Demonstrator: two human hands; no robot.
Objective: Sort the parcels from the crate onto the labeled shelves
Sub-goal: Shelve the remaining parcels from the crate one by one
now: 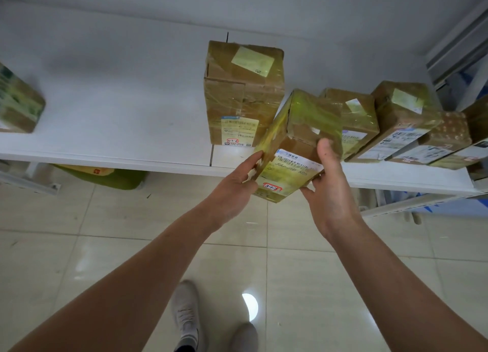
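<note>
Shelving step: left hand [236, 178] and right hand [330, 193], fingers [254, 163] curled, grip the tilted tape-wrapped brown cardboard parcel [298, 137]; next, stand it on the white shelf [105, 108]

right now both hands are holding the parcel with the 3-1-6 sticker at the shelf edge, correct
Not quite. The head view shows the left hand and right hand holding the parcel stickered 3-1-7 at the shelf edge; 3-1-6 is on the tall box standing on it.
</note>
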